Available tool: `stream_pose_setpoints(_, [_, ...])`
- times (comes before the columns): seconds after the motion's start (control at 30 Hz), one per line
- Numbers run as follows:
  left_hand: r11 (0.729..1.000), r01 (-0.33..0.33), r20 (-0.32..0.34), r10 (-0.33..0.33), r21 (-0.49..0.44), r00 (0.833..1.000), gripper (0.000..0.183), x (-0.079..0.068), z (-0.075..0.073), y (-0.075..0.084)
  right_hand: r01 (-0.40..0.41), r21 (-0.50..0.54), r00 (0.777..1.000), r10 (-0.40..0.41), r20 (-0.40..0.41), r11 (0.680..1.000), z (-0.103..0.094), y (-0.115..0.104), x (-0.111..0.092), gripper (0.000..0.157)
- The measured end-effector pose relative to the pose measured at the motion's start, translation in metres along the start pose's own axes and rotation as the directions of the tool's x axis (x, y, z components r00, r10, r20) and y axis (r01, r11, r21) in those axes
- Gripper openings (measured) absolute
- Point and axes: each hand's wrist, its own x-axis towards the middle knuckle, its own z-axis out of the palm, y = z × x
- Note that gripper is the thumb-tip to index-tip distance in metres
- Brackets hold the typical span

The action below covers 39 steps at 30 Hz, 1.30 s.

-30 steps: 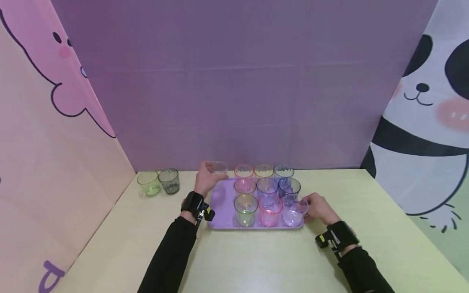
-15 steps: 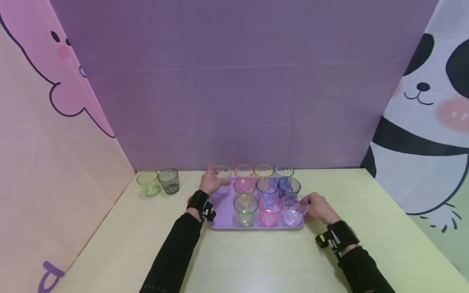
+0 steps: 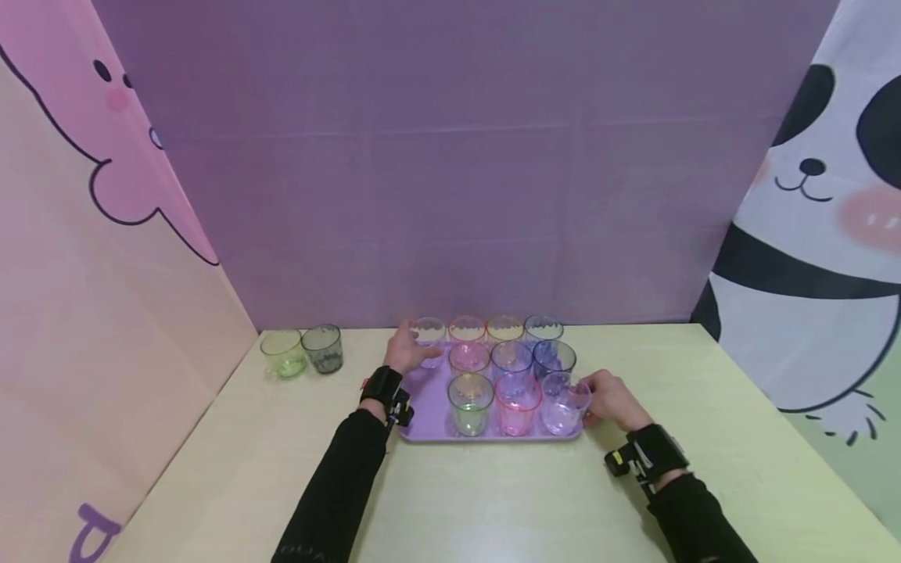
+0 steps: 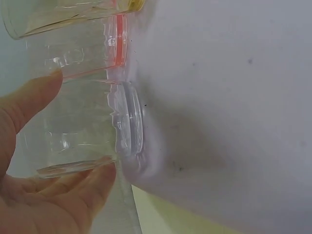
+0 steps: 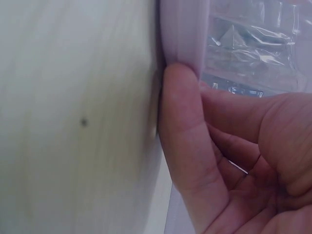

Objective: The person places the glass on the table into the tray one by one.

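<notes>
A purple tray [image 3: 425,410] lies on the table, bearing rows of tinted, see-through cups. At its back left corner stands a clear cup [image 4: 80,126], upright with its base on the tray. My left hand [image 3: 408,352] holds this cup, thumb on one side and curled fingers on the other. A pink-based cup [image 4: 83,51] stands right beside it. At the front right corner, my right hand [image 3: 612,400] pinches the tray's edge; in the right wrist view one finger lies low against the rim. A clear purple-looking cup [image 3: 565,407] stands just inside that corner.
On the table [image 3: 493,500] to the left of the tray stand a green cup [image 3: 284,356] and a dark grey cup [image 3: 324,349], side by side. A purple cloth wall [image 3: 472,172] rises behind the table's back edge.
My left hand has brought the clear cup down and slightly right onto the tray's back left corner. My right hand has stayed at the tray's edge.
</notes>
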Motion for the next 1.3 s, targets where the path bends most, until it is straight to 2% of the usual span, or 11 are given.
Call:
stream_pose_setpoints(0.33, [0.999, -0.003, 0.021, 0.002, 0.034, 1.000, 0.080, -0.003, -0.002, 0.000, 0.013, 0.013, 1.000, -0.013, 0.007, 1.000, 0.002, 0.003, 0.002, 0.004])
stream_pose_setpoints(0.6, [0.998, 0.019, 0.069, -0.023, 0.066, 0.997, 0.092, 0.001, -0.007, 0.000, 0.005, -0.008, 1.000, -0.005, -0.005, 1.000, 0.001, 0.001, 0.002, 0.007])
stream_pose_setpoints(0.73, [0.996, -0.021, 0.096, 0.013, 0.081, 0.995, 0.085, 0.002, -0.015, -0.004, 0.003, -0.009, 1.000, -0.003, -0.011, 1.000, 0.001, 0.001, 0.002, 0.008])
stream_pose_setpoints(0.77, [0.994, -0.060, 0.096, 0.051, 0.094, 0.994, 0.083, 0.003, -0.018, -0.006, 0.003, -0.008, 1.000, -0.004, -0.012, 1.000, 0.000, 0.001, 0.002, 0.007])
stream_pose_setpoints(0.9, [0.985, -0.122, 0.112, 0.109, 0.118, 0.988, 0.079, 0.002, -0.027, -0.009, 0.007, -0.005, 1.000, -0.007, -0.013, 1.000, -0.001, 0.001, 0.002, 0.008])
stream_pose_setpoints(0.97, [0.980, -0.137, 0.102, 0.123, 0.148, 0.987, 0.075, 0.000, -0.030, -0.009, 0.010, -0.004, 1.000, -0.010, -0.012, 1.000, -0.002, 0.002, 0.002, 0.009])
stream_pose_setpoints(1.03, [0.977, -0.124, 0.092, 0.110, 0.175, 0.990, 0.069, -0.001, -0.033, -0.008, 0.012, -0.002, 1.000, -0.012, -0.014, 1.000, -0.002, 0.003, 0.003, 0.009])
stream_pose_setpoints(1.13, [0.969, -0.151, 0.041, 0.146, 0.196, 0.988, 0.059, -0.004, -0.038, -0.009, 0.020, -0.005, 1.000, -0.020, -0.010, 1.000, -0.001, 0.003, 0.002, 0.008])
stream_pose_setpoints(1.23, [0.966, -0.206, -0.036, 0.214, 0.159, 0.976, 0.052, -0.006, -0.045, -0.011, 0.016, -0.005, 1.000, -0.016, -0.006, 1.000, 0.000, 0.002, 0.001, 0.009])
stream_pose_setpoints(1.3, [0.960, -0.254, -0.097, 0.266, 0.119, 0.959, 0.048, -0.006, -0.052, -0.012, 0.011, -0.006, 1.000, -0.011, -0.004, 1.000, 0.000, 0.001, 0.000, 0.009])
